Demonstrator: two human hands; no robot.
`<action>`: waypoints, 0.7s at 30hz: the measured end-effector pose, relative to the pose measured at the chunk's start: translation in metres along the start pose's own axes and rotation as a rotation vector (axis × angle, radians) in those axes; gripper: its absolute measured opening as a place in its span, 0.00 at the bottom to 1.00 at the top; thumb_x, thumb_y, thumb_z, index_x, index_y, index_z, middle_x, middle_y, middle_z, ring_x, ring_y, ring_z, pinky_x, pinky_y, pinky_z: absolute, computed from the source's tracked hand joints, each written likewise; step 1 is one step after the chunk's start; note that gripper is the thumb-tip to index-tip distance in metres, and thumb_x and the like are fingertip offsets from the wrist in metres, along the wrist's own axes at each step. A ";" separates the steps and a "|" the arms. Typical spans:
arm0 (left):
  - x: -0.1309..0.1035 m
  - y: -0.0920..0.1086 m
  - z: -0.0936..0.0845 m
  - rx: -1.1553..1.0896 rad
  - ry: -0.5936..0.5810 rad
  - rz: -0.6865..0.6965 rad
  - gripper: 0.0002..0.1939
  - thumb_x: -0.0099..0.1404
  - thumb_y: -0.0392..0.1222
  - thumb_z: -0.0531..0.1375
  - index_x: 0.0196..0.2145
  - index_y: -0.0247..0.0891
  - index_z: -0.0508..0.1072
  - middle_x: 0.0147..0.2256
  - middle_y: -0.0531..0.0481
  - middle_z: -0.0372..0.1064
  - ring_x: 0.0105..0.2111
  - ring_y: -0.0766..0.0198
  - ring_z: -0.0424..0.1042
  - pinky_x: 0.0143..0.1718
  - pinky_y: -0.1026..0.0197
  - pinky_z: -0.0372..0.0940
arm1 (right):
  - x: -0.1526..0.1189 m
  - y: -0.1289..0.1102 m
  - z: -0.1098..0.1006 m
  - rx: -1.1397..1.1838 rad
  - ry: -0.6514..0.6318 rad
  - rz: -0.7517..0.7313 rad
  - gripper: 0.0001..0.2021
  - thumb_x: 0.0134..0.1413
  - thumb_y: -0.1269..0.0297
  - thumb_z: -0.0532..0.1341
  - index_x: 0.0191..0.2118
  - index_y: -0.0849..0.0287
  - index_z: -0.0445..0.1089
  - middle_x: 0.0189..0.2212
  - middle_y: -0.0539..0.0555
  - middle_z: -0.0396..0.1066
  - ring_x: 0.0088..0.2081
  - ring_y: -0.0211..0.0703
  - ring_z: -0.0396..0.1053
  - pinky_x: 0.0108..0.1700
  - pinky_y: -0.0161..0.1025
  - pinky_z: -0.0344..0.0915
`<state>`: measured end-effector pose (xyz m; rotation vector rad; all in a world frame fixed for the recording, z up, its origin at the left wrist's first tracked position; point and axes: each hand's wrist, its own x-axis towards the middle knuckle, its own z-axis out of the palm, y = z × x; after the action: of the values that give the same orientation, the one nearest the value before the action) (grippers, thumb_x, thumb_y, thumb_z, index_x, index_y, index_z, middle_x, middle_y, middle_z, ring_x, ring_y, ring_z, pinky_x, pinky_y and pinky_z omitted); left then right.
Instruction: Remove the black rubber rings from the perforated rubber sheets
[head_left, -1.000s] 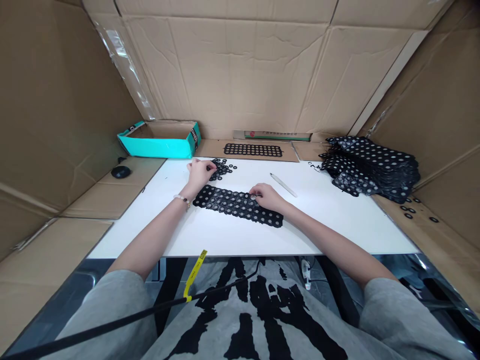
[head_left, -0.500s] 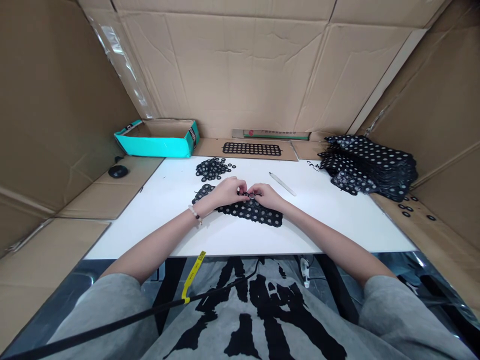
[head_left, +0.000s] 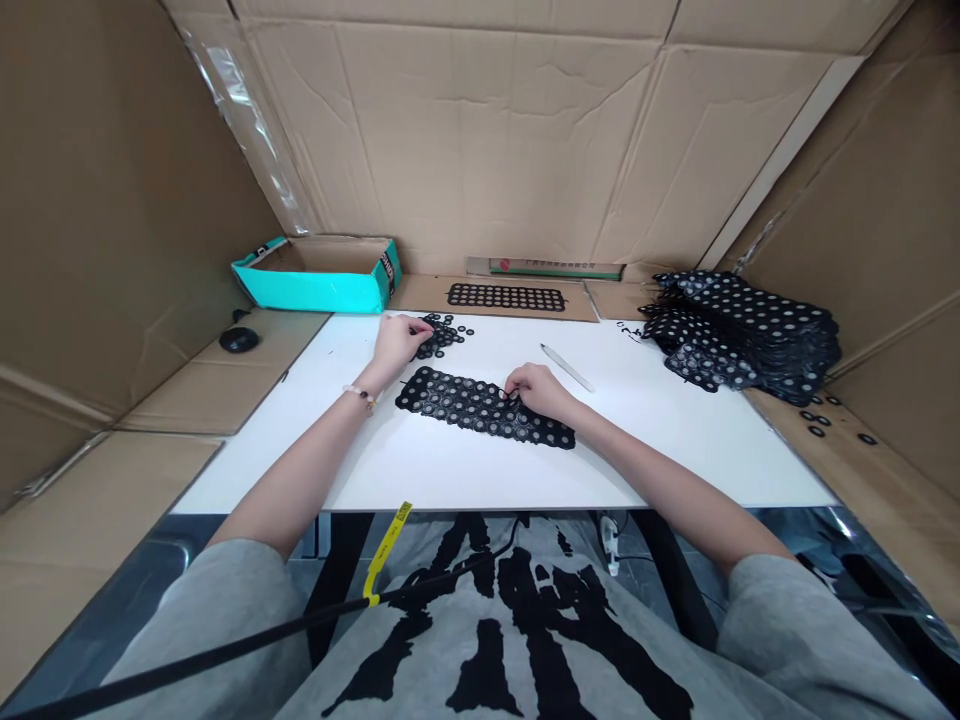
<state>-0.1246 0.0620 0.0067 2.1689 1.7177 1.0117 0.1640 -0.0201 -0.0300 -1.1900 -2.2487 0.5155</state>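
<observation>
A black dotted strip (head_left: 450, 402) lies slantwise on the white tabletop, with rows of pale round spots. At its upper edge, right of the middle, my right hand (head_left: 538, 388) pinches the strip between thumb and fingers. My left hand (head_left: 400, 340) is at the left side of a loose pile of small black rings (head_left: 444, 338). Its thumb and fingertips are closed together among the rings; whatever they hold is too small to make out. A bracelet circles my left wrist.
Behind the pile stands a turquoise open box (head_left: 315, 290). A black grid panel (head_left: 506, 297) lies on cardboard at the back. A white pen (head_left: 567, 367) rests right of the strip. Stacked dotted sheets (head_left: 757, 330) fill the right rear, near several loose rings (head_left: 817, 420). Cardboard walls (head_left: 465, 140) surround the table.
My left hand has left the strip and moved up and left to the ring pile. My right hand stays at the strip's upper edge. More of the strip's left part now shows.
</observation>
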 end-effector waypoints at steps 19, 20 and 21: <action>-0.038 0.063 0.032 -0.196 -0.659 0.351 0.14 0.62 0.50 0.57 0.39 0.39 0.75 0.38 0.50 0.75 0.38 0.59 0.70 0.42 0.59 0.60 | 0.006 0.001 -0.023 0.386 -0.094 0.214 0.18 0.51 0.69 0.51 0.40 0.61 0.77 0.32 0.52 0.76 0.35 0.41 0.69 0.43 0.38 0.63; -0.039 0.064 0.032 -0.204 -0.660 0.353 0.14 0.63 0.50 0.56 0.39 0.39 0.75 0.38 0.50 0.75 0.38 0.59 0.70 0.42 0.59 0.60 | 0.006 -0.002 -0.021 0.360 -0.095 0.192 0.16 0.51 0.68 0.53 0.40 0.61 0.77 0.32 0.52 0.76 0.35 0.41 0.69 0.43 0.38 0.62; -0.040 0.065 0.032 -0.199 -0.642 0.359 0.14 0.63 0.50 0.56 0.39 0.39 0.74 0.38 0.50 0.75 0.39 0.58 0.69 0.43 0.58 0.60 | 0.005 -0.004 -0.019 0.318 -0.097 0.166 0.15 0.50 0.68 0.55 0.39 0.60 0.77 0.32 0.51 0.76 0.35 0.40 0.68 0.43 0.37 0.62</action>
<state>-0.0574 0.0137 0.0023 2.3531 0.9274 0.4316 0.1709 -0.0164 -0.0109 -1.2098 -2.0555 0.9751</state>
